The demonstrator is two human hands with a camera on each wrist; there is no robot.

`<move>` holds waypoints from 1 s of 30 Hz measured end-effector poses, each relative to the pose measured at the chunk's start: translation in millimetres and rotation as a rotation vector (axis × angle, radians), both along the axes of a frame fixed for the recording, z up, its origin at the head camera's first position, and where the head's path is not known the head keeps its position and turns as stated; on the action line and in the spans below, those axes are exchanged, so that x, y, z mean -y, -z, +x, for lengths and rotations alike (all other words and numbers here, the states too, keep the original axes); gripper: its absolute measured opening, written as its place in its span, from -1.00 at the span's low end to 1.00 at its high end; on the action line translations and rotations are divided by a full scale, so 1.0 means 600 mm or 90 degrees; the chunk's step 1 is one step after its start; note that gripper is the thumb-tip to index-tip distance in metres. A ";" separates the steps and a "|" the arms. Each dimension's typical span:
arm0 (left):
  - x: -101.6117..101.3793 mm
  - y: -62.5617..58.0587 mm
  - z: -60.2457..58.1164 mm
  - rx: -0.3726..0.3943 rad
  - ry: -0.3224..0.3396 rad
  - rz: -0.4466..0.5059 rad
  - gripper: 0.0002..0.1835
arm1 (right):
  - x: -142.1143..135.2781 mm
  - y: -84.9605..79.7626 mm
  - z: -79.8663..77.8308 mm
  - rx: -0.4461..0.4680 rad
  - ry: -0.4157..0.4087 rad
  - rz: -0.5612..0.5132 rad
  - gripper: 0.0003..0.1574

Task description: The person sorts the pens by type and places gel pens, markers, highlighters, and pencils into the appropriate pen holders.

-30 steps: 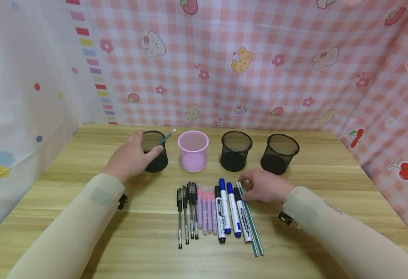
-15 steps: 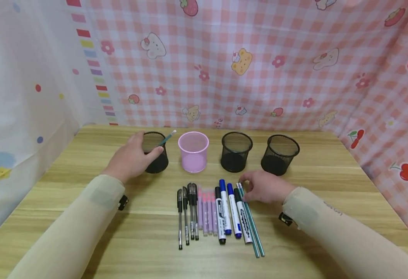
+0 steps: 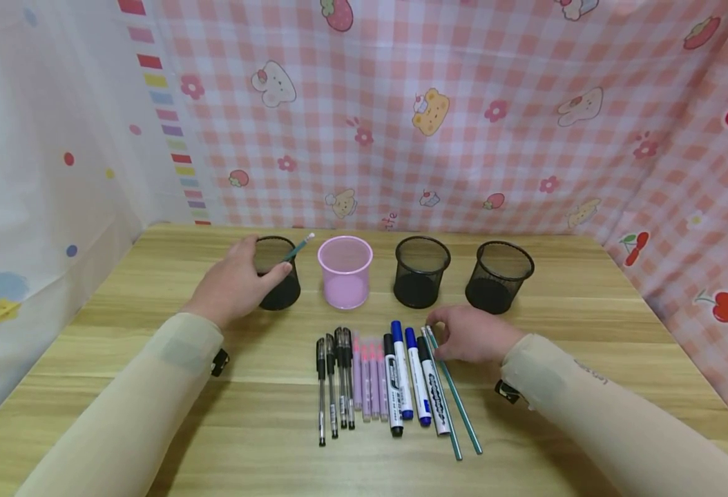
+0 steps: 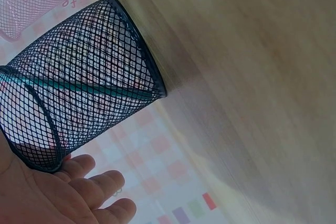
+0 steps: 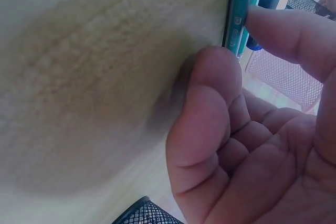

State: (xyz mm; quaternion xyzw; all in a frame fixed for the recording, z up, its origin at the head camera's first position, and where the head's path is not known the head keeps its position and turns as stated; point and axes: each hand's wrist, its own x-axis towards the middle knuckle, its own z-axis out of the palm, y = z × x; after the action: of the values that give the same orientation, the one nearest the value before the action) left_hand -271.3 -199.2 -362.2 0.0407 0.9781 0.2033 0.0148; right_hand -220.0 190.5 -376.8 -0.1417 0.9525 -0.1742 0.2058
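My left hand (image 3: 230,283) holds the leftmost black mesh pen cup (image 3: 282,293), fingers at its far side and thumb across the front. A green pencil (image 3: 300,246) leans inside that cup, its eraser end above the rim; the left wrist view shows its green shaft (image 4: 84,86) through the mesh. On the table, my right hand (image 3: 476,333) pinches the upper end of a green pencil (image 3: 465,413) between thumb and forefinger. Another green pencil (image 3: 454,436) lies beside it, against a black-capped whiteboard marker (image 3: 436,393). The right wrist view shows thumb and forefinger at the pencil (image 5: 241,9).
A pink mesh cup (image 3: 345,276) and two black mesh cups, one in the middle (image 3: 416,286) and one at right (image 3: 493,293), stand along the back. Left of the pencils lie several whiteboard markers (image 3: 401,376), pink-purple pens (image 3: 370,386) and black gel pens (image 3: 331,393).
The lower end of the rightmost pencil has swung right, so the two pencils now spread apart. My right hand has shifted very slightly; the left hand stays on its cup.
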 end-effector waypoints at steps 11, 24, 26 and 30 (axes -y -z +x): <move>0.000 0.000 0.001 0.001 -0.002 0.003 0.25 | 0.001 0.002 -0.001 -0.024 -0.006 0.030 -0.33; 0.001 0.001 0.000 -0.004 0.000 0.001 0.24 | 0.008 0.004 0.001 -0.033 -0.008 0.050 -0.28; 0.001 0.001 0.000 -0.005 0.000 0.002 0.23 | 0.008 0.005 0.001 -0.038 -0.009 0.055 -0.28; 0.001 0.001 0.000 -0.006 0.000 0.002 0.22 | 0.008 0.006 0.001 -0.044 -0.010 0.062 -0.31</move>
State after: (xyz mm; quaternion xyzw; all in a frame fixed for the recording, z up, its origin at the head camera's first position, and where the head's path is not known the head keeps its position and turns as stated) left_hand -271.6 -199.9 -362.8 0.0414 0.9779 0.2048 0.0104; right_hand -219.2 185.7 -380.3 -0.1450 0.9652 -0.1209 0.1811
